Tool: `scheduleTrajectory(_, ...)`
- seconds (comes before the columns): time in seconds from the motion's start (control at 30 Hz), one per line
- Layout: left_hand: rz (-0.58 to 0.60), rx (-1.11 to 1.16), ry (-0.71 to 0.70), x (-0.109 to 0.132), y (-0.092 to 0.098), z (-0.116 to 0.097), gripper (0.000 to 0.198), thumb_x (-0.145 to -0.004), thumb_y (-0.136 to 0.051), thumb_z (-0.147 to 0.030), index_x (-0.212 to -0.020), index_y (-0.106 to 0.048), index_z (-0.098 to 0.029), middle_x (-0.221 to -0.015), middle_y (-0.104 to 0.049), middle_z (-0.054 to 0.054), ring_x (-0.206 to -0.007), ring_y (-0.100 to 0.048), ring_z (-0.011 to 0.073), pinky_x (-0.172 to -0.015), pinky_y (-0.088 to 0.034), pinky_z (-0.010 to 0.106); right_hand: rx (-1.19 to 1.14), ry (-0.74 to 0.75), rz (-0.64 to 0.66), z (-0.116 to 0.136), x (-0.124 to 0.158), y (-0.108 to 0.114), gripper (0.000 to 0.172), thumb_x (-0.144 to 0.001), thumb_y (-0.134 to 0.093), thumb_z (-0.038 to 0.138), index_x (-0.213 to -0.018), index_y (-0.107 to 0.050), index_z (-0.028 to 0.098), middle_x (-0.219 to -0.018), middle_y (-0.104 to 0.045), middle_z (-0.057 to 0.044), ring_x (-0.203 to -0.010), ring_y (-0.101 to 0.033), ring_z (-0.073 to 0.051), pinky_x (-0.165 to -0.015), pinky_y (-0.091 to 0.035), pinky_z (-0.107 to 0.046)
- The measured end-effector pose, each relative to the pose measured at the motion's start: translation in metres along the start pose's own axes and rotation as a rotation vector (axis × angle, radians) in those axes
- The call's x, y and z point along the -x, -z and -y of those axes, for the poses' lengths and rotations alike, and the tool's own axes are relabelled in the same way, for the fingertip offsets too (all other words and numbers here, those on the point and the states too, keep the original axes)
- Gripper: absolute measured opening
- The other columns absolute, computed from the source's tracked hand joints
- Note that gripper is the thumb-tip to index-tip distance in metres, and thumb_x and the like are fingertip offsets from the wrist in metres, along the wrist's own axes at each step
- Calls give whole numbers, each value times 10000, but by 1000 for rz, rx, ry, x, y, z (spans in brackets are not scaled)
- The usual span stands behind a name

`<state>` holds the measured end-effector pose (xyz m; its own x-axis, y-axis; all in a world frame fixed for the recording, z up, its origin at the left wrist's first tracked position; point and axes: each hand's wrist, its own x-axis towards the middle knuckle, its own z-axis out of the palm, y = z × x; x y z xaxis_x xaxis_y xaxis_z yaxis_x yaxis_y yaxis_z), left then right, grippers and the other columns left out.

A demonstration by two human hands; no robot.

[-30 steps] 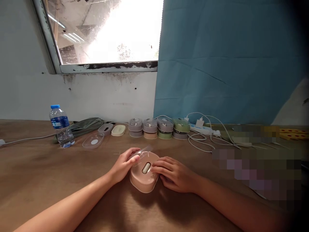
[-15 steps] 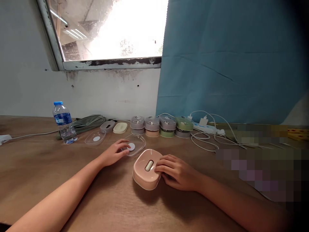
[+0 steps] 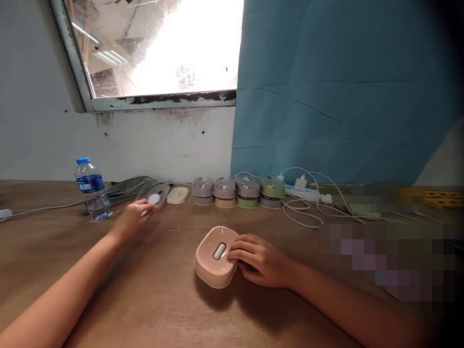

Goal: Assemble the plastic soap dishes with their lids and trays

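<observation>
My right hand [image 3: 260, 261] grips the right edge of a pink lidded plastic box [image 3: 208, 253], fingers on top and thumb lower down. The box is tilted a little and has a pale oblong piece in a slot in its top. At the back left, my left hand [image 3: 133, 220] pinches a clear plastic lid [image 3: 154, 198] marked with a white disc; motion blurs its edges. This lid is over or close to a second clear lid, mostly hidden. Behind it lies a grey slotted lid [image 3: 164, 191], with a cream lid [image 3: 177, 195] beside it.
A water bottle [image 3: 93, 189] stands at the left by a dark green bag [image 3: 126, 189]. Along the wall sit several stacked boxes in grey [image 3: 203, 186], orange and green [image 3: 271, 183]. White cables [image 3: 302, 220] and a power strip [image 3: 304, 193] lie to their right.
My left hand has picked up the nearer clear lid and carried it left and back toward the other clear lid. My right hand keeps hold of the pink box.
</observation>
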<state>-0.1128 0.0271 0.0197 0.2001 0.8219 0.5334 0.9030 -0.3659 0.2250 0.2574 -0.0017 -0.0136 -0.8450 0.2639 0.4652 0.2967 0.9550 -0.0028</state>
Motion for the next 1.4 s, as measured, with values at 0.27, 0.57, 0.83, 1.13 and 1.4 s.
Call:
scheduleTrajectory(0.27,170,-66,108,16,9,59,388,-771,-441,-471,-856,-698,-194,-865,-654,73,-793,-614,223,-725,-449,278,-7,-6,4,0,1,-1,317,-758,-471,75,-1045,-556,177,-1023,-601,-69,-971,-509,-182,-859,-414,-348)
scheduleTrajectory(0.57,268,-63,17,19,12,70,400,-837,-360,-445,-955,-646,-192,-958,-631,73,-892,-589,209,-803,-444,278,-32,-2,-17,0,0,0,313,-747,-470,67,-1028,-570,164,-1011,-608,-70,-956,-514,-180,-864,-422,-330)
scheduleTrajectory(0.83,23,18,-102,26,5,-13,414,-830,-452,-439,-1155,-514,-190,-1207,-488,101,-1147,-461,241,-996,-358,391,-20,-11,-10,-1,0,0,315,-736,-479,68,-1021,-559,174,-1007,-606,-60,-962,-517,-166,-881,-423,-322)
scheduleTrajectory(1.13,438,237,-427,45,-30,-160,351,-832,-522,-262,-1176,-543,-197,-1152,-612,67,-1091,-535,214,-1034,-330,384,176,58,-268,6,5,-1,302,-761,-471,104,-1058,-503,150,-1003,-570,-95,-980,-507,-203,-851,-457,-365)
scheduleTrajectory(1.4,347,506,-192,41,-23,-154,253,-836,-523,-299,-1034,-645,-201,-992,-675,46,-869,-614,184,-771,-471,252,177,114,-325,11,2,1,376,-755,-469,70,-1128,-467,118,-1024,-525,-111,-1059,-478,-229,-869,-485,-374)
